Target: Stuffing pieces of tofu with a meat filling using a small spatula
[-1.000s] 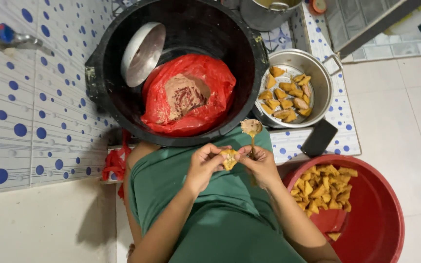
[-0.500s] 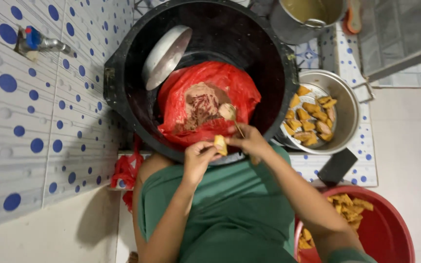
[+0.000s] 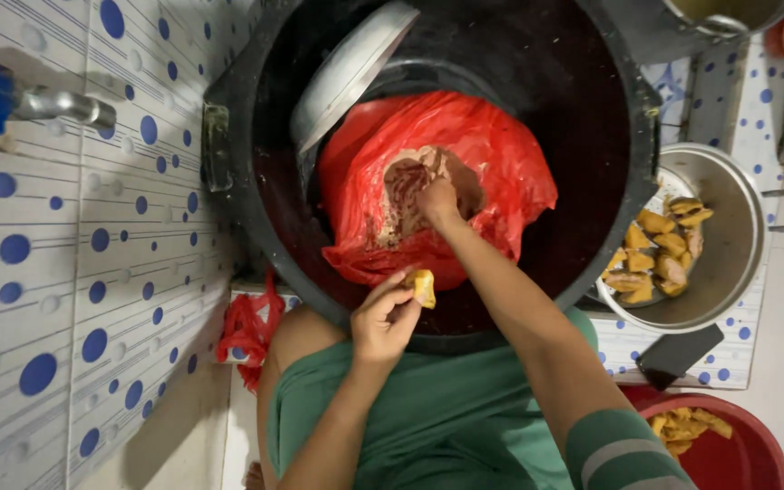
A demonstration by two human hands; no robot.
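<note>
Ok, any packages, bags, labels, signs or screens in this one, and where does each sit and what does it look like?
No labels, signs or screens show.
red plastic bag: inside the black tub, crumpled, open on brownish filling; right hand reaches in.
second red plastic bag: bunched by the tiled wall, beside the person's knee.
dark flat slab: on the dotted floor under the metal pot; cannot tell what it is.

Blue-dotted wall tiles (image 3: pixel 65 299), blue-handled tap (image 3: pixel 20 100), steel lid (image 3: pixel 347 73), black phone (image 3: pixel 680 356), red basin (image 3: pixel 737 458).
</note>
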